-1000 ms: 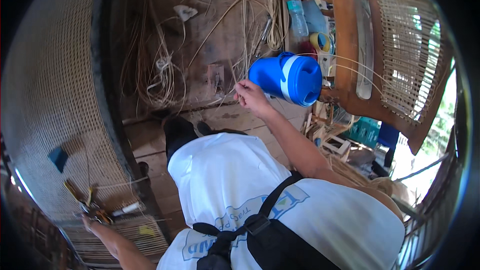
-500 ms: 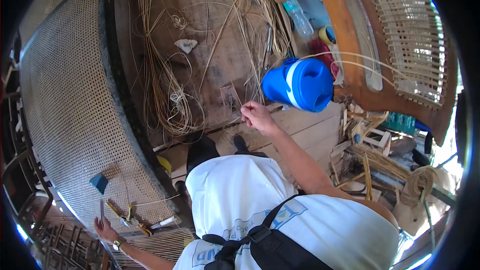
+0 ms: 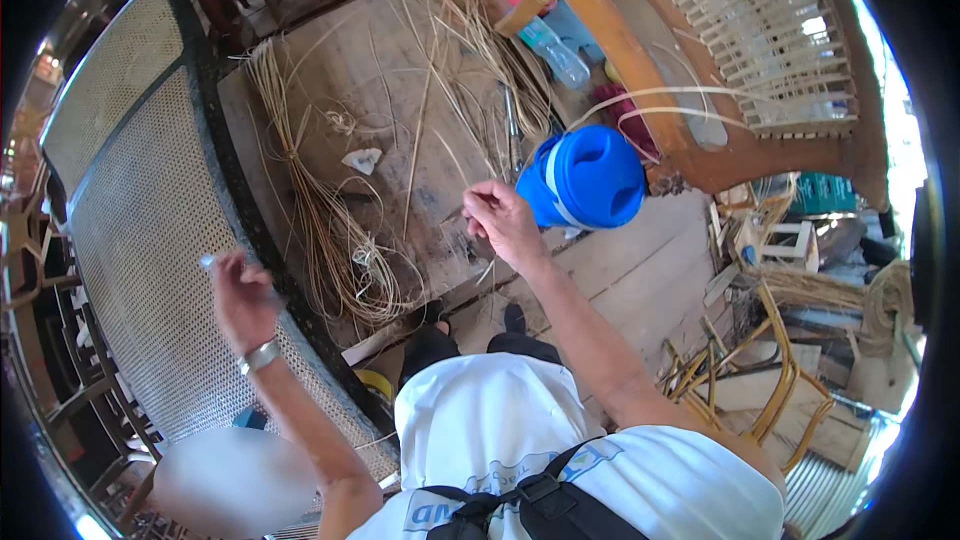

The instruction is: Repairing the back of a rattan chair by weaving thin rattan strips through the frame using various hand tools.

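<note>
My left hand (image 3: 245,302) is raised over the woven cane panel (image 3: 165,230) with its fingers closed. A small pale tip (image 3: 207,261) shows at the fingers, blurred; I cannot tell what it belongs to. My right hand (image 3: 505,228) hovers above the front of the wooden tabletop (image 3: 400,50), thumb and fingers pinched together. Whatever is between them, if anything, is too thin or hidden to make out. Close to its right stands a blue water jug (image 3: 600,178). Bundles of cane strands (image 3: 290,155) lie on the tabletop, left of the right hand.
A wooden chair frame with cane weaving (image 3: 770,30) leans at the upper right. Beside it lies a clear plastic bottle (image 3: 557,55). A white scrap (image 3: 362,160) rests on the tabletop. Bent cane frames (image 3: 785,370) and offcuts crowd the right floor. A blurred patch covers the lower left.
My left hand has risen from beside the tools on the cane panel and come forward, with a pale tip at its fingers. My right hand stays pinched near the jug. The view has shifted.
</note>
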Demonstrator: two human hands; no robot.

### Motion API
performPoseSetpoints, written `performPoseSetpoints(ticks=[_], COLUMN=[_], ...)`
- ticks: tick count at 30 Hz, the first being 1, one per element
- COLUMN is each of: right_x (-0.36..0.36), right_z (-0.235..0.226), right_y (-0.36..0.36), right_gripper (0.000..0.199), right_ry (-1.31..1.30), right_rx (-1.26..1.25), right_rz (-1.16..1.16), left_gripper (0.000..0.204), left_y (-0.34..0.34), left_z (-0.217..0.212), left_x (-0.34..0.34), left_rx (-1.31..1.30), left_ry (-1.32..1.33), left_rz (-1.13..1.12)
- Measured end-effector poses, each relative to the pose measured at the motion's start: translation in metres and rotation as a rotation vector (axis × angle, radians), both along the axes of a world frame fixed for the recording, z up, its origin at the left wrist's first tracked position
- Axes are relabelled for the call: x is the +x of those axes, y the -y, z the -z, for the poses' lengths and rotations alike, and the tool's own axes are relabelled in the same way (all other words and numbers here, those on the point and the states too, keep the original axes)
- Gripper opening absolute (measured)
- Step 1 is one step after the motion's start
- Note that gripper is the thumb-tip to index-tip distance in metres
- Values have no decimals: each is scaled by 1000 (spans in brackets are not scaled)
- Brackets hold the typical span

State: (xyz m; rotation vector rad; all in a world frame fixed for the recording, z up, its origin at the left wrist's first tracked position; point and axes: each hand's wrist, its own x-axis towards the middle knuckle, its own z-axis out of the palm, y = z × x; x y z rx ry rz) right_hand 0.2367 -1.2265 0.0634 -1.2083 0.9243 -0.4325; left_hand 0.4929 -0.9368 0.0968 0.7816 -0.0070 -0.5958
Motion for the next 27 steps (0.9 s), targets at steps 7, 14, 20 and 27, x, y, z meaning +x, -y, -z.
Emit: performPoseSetpoints(ticks=[7,14,20,27], right_x=[-24,-64,-83,-70], right_z=[52,119,145,133], right_y=[-54,-77,-87,-76], right_gripper=[16,17,14,11], right_ry=[-89,-256,-344,-504], right_rx=[79,49,-251,-339], right_rz=[-199,-103,-43,40], left_gripper=[32,16,20,21], left_y=[133,163,199,223], left_z=[76,147,176,198], left_x=[-109,-111,-93,-83], left_rx=[518,558,654,625], left_ry=[0,-106,186,200], left_rz=[827,914,978,933])
